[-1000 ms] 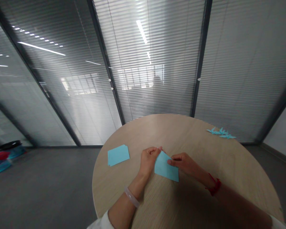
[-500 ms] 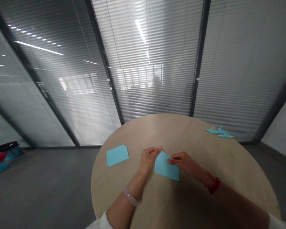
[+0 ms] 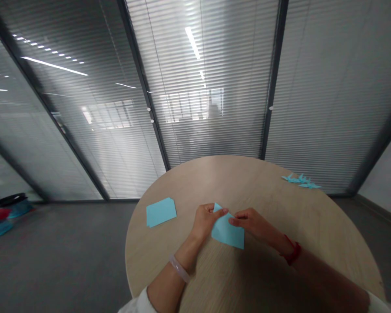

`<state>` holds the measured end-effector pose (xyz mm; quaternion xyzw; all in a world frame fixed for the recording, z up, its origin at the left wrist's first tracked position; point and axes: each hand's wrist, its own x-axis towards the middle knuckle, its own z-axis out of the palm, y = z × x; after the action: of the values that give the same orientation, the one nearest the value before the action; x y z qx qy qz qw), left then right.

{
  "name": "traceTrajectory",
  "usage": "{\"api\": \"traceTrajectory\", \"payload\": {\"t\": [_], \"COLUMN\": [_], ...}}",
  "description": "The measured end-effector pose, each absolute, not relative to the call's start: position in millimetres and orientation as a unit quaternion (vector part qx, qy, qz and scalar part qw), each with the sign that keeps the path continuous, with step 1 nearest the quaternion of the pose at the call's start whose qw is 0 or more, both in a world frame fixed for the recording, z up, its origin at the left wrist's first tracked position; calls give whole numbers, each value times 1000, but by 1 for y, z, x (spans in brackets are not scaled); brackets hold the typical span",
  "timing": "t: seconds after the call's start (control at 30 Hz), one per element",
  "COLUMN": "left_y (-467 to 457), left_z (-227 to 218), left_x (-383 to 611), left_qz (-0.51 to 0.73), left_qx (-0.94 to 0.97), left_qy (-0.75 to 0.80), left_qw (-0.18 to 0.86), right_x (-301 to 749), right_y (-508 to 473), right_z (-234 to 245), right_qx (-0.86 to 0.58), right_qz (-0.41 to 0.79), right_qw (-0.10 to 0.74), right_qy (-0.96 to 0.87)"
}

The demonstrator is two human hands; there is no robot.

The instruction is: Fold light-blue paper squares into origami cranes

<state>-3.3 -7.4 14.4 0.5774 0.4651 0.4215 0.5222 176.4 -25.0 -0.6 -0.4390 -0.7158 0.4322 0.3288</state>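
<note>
A light blue paper sheet (image 3: 227, 233) lies on the round wooden table (image 3: 247, 182) in front of me. My left hand (image 3: 206, 219) pinches the sheet's far corner, thumb laid across the paper. My right hand (image 3: 251, 221) presses its fingertips on the sheet's upper right edge. A clear bangle sits on my left wrist and a red cord on my right wrist.
A small stack of blue paper squares (image 3: 160, 211) lies on the table to the left. Several folded blue paper figures (image 3: 301, 181) rest near the far right rim. Glass walls with blinds stand behind the table. Coloured round objects (image 3: 1, 213) sit on the grey floor at far left.
My left thumb has slid onto the sheet's far corner, which now pokes up behind my fingers. My right hand has stayed in place.
</note>
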Motion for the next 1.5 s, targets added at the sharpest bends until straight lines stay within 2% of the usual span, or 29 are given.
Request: {"api": "traceTrajectory", "payload": {"t": [0.6, 0.77, 1.0, 1.2, 1.5], "left_y": [-3, -6, -4, -3, -3], "left_z": [9, 11, 19, 17, 18], "left_x": [-4, -2, -4, -3, -5], "left_qz": [381, 397, 462, 439, 441], "left_qx": [637, 623, 586, 573, 562], "left_qy": [456, 446, 470, 468, 479], "left_qw": [491, 505, 470, 510, 510], "right_x": [175, 175, 182, 184, 182], "right_y": [-23, -22, -16, -16, -15], "right_z": [-4, -7, -10, -11, -11], "right_qx": [-419, -436, -438, -452, -437], "right_qz": [399, 379, 383, 357, 347], "right_qw": [304, 320, 325, 333, 332], "right_qy": [-756, -751, -746, -747, -761]}}
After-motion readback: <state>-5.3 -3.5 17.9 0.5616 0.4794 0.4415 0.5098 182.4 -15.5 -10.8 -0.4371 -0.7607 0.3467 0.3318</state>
